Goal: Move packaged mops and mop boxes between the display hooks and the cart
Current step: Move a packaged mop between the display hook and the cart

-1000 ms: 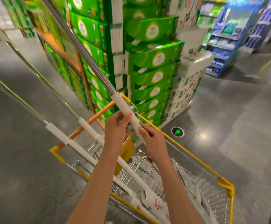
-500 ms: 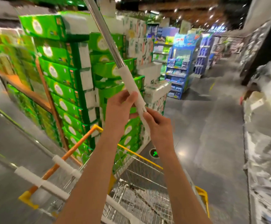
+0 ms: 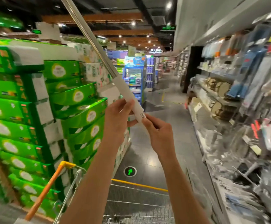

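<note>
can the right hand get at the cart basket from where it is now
Probably yes, though not freely: the cart lies open below both forearms, but the right hand pinches the mop handle, as does the left hand.

A shop aisle runs ahead over a dark glossy floor (image 3: 167, 143) bearing a green arrow marker (image 3: 130, 171); stacked green boxes (image 3: 76, 113) rise left; blurred shelves (image 3: 238, 97) line the right. Small ceiling lights (image 3: 133, 23) dot dark beams overhead

Silver mop pole (image 3: 89, 38) with white grip (image 3: 128, 96), green boxes (image 3: 76, 96) with white ovals, yellow-rimmed cart (image 3: 138, 185), perhaps an orange handle (image 3: 42, 193)
</note>
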A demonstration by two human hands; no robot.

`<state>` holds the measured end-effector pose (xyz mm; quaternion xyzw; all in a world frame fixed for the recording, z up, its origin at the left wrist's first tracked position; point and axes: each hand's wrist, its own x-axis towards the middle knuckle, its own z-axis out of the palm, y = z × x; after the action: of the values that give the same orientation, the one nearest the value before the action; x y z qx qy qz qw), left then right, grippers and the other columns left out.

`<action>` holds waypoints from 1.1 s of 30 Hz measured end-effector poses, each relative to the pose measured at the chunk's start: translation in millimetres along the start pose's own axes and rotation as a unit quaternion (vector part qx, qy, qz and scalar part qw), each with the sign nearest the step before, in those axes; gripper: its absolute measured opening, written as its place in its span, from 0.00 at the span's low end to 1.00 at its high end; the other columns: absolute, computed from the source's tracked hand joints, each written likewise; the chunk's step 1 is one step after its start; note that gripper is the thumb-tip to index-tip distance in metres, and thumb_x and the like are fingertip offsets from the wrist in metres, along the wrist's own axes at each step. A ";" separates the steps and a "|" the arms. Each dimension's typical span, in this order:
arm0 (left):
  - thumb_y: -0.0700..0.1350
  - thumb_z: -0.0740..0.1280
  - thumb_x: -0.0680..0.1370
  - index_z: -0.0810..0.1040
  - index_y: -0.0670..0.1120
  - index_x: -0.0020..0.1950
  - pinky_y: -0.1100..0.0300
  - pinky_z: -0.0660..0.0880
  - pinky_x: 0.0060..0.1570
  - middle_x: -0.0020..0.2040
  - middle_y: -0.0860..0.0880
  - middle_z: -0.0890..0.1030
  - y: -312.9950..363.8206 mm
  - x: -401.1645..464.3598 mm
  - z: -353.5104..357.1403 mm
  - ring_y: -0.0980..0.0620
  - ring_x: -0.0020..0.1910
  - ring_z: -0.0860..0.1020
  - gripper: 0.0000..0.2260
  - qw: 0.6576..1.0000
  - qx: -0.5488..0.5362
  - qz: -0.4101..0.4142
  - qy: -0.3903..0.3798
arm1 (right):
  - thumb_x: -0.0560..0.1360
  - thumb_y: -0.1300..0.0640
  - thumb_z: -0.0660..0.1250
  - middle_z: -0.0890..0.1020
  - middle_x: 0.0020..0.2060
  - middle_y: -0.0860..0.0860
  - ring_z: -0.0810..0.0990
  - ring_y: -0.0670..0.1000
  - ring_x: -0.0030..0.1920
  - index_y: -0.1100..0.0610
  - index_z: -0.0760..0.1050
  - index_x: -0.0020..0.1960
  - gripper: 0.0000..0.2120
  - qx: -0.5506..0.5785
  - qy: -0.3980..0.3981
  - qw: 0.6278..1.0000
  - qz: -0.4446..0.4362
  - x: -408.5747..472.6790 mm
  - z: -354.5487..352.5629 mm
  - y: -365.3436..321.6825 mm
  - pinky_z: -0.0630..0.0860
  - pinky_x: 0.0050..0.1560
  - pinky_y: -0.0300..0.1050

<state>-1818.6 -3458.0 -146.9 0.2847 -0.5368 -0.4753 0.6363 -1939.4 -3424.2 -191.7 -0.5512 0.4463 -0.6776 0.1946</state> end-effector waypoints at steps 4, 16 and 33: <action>0.43 0.67 0.82 0.83 0.47 0.49 0.58 0.81 0.35 0.43 0.48 0.87 -11.1 -3.7 14.1 0.51 0.42 0.86 0.05 0.997 -0.039 -0.039 -0.058 | 0.79 0.55 0.70 0.85 0.40 0.51 0.77 0.42 0.36 0.32 0.80 0.48 0.15 -0.063 0.056 0.996 -0.005 -16.2 -19.0 -4.7 0.71 0.38 0.39; 0.45 0.69 0.80 0.83 0.43 0.49 0.56 0.81 0.36 0.40 0.46 0.85 -56.0 -90.4 129.7 0.51 0.41 0.85 0.06 0.939 -0.124 -0.162 -0.275 | 0.77 0.57 0.73 0.86 0.43 0.48 0.82 0.48 0.43 0.44 0.82 0.57 0.11 -0.198 0.294 0.933 0.059 -116.9 -137.2 -11.6 0.76 0.44 0.43; 0.42 0.64 0.83 0.82 0.42 0.53 0.47 0.82 0.44 0.45 0.44 0.83 -82.5 -301.9 306.4 0.47 0.47 0.82 0.07 0.804 -0.187 -0.218 -0.521 | 0.80 0.50 0.67 0.86 0.45 0.41 0.83 0.43 0.49 0.38 0.81 0.46 0.08 -0.274 0.513 0.802 0.138 -290.0 -335.8 -86.8 0.80 0.51 0.42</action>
<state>-2127.0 -3169.7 -263.2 -0.0209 -0.6120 -0.7695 0.1814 -2136.9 -3028.4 -284.8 -0.0860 0.7193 -0.6769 -0.1306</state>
